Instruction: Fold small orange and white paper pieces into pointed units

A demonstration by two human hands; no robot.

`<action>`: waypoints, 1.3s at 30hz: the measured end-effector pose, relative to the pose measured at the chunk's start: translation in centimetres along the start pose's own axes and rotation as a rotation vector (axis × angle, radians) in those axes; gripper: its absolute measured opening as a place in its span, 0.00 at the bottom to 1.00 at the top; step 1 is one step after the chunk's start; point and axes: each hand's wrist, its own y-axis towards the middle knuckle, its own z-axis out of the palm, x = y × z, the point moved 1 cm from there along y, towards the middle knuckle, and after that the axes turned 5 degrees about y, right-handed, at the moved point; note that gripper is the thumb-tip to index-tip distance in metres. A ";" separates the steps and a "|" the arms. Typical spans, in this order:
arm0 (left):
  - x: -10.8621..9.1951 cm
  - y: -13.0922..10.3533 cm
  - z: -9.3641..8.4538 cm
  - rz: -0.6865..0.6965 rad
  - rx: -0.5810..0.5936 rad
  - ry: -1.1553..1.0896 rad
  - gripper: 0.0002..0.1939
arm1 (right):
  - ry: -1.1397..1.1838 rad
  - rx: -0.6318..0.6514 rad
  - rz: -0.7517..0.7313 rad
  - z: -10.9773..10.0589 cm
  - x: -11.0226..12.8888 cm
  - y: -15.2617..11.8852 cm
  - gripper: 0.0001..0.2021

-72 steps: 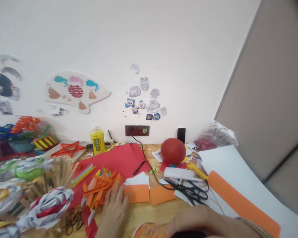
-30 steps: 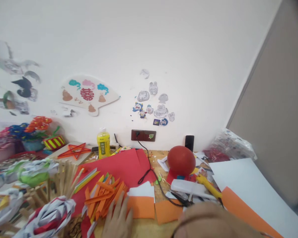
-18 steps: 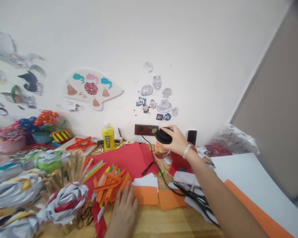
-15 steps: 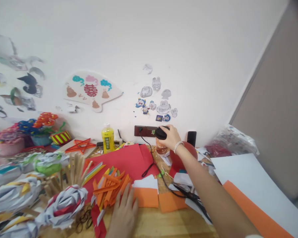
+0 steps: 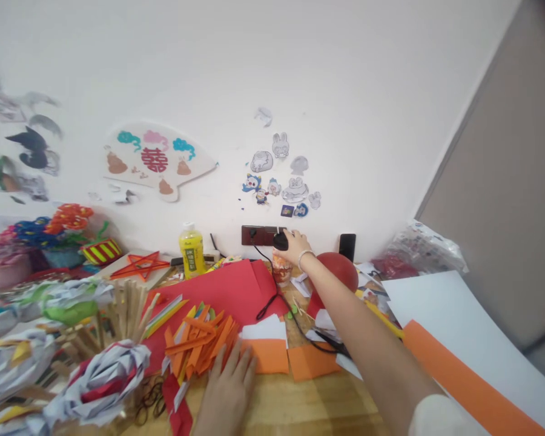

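The right hand (image 5: 296,244) is grasping the cup (image 5: 282,270) around its black lid (image 5: 280,241); whether the base is touching the table (image 5: 295,402), I can't tell from here. Left of the cup, red paper (image 5: 213,290) is lying and a yellow bottle (image 5: 191,254) is standing. Just right of it, a red ball (image 5: 340,271) is sitting partly behind the forearm (image 5: 354,324). A black cord (image 5: 279,287) is running down beside it. Nearer than the cup, the left hand (image 5: 229,378) is lying palm down, loosely spread, beside orange strips (image 5: 200,342).
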 end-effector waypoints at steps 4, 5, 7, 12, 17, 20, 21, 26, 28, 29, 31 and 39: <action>0.0 0.0 -0.2 0.013 0.053 -0.031 0.12 | -0.002 -0.019 -0.102 -2.7 0.9 -2.0 0.33; 0.0 0.1 -0.3 0.019 0.058 -0.040 0.12 | 0.006 -0.037 -0.143 -3.4 1.2 -3.4 0.29; 0.1 0.2 -0.5 0.023 0.063 -0.055 0.12 | 0.030 -0.052 -0.222 -4.4 1.7 -7.2 0.19; 0.2 0.9 -1.1 0.000 0.062 -0.065 0.13 | 0.094 0.299 -0.596 -3.2 0.0 -19.3 0.10; 0.2 1.7 -2.5 0.036 0.059 -0.055 0.13 | 0.177 0.309 -0.372 -1.2 -2.2 -25.9 0.12; 0.4 2.0 -3.2 0.058 0.024 -0.031 0.14 | 0.206 0.268 -0.291 -1.0 -1.3 -26.8 0.14; 0.5 2.1 -3.4 0.061 0.013 -0.024 0.14 | 0.210 0.242 -0.272 -1.0 -1.0 -26.9 0.15; 0.9 2.6 -4.2 0.097 -0.149 0.026 0.17 | 0.234 0.107 -0.299 -0.7 -0.2 -27.6 0.17; 0.9 2.6 -4.5 0.119 -0.238 0.040 0.18 | 0.224 0.073 -0.339 -0.5 -0.3 -27.8 0.16; 0.9 2.6 -4.6 0.132 -0.269 0.039 0.18 | 0.215 0.058 -0.349 -0.5 -0.4 -27.8 0.16; 0.8 2.6 -4.6 0.146 -0.281 0.012 0.18 | 0.196 0.031 -0.346 -0.4 -0.6 -27.8 0.15; 0.1 2.8 -4.8 0.114 -0.206 -0.092 0.19 | 0.200 -0.020 -0.346 -0.8 -0.4 -27.5 0.16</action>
